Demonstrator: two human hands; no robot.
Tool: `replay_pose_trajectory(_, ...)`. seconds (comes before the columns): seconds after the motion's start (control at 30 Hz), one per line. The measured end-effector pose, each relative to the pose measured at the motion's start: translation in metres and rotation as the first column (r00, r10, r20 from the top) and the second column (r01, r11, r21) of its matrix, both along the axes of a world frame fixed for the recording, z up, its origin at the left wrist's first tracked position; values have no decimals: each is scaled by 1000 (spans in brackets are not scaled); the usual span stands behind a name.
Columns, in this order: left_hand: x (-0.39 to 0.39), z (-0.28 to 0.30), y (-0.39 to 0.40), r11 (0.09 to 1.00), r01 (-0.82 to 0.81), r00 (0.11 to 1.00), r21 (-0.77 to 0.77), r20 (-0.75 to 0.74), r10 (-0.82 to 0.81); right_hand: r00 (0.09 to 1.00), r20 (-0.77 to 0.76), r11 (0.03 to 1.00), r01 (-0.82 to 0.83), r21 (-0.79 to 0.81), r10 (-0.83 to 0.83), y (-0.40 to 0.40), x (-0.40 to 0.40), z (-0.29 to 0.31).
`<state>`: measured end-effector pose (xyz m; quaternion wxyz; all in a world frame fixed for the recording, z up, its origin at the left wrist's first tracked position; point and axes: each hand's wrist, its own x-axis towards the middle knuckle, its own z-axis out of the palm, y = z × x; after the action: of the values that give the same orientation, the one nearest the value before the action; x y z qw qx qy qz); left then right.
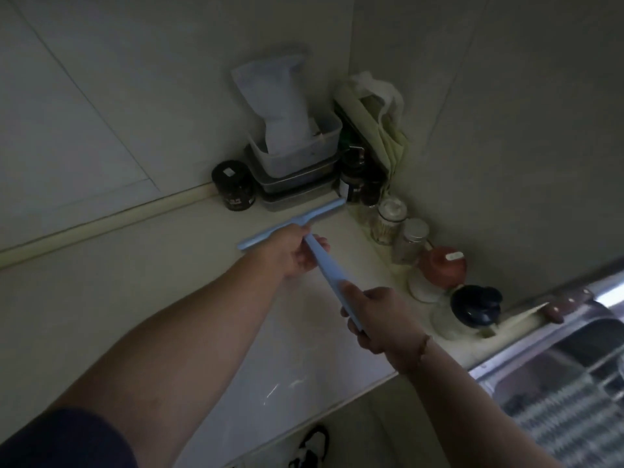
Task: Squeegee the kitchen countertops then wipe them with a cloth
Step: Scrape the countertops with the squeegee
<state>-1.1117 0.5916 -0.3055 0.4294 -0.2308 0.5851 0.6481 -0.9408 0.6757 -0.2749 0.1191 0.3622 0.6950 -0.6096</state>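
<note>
- Squeegee (324, 261): blade on counter (175, 298) near back corner containers.
- Left hand (290, 255) grips handle beside blade; right hand (381, 319) grips handle end.
- Light, stiff plastic; probably wet and slippery, dim view.

Dim light falls on pale tiled walls (101, 79) meeting in a corner above a light floor (364, 430).

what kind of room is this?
Most likely a home kitchen. A pale countertop runs into a tiled wall corner crowded with lidded jars and stacked food containers, and a steel sink sits at the right. Both hands hold a blue squeegee on the counter.
</note>
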Motion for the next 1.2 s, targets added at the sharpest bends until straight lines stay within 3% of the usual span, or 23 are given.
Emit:
replay_pose_trajectory(0.3, -11, -19, 0, 998, 53, 998, -39, 36, -52, 998, 60, 998, 34, -49, -31, 6, -8, -31)
replay_pose_trajectory(0.8, 194, -17, 2, 987, 158, 982, 19, 103, -159, 988, 127, 983, 60, 174, -83, -10, 206, -34)
replay_pose_trajectory(1.03, 242, -15, 11, 996, 88, 995, -24, 48, -86, 993, 66, 977, 85, 196, -99, -8, 249, -36)
replay_pose_trajectory(1.2, 244, -5, 3, 998, -12, 1000, 67, 2, 12, 997, -31, 978, 71, 198, -66, -12, 244, -35)
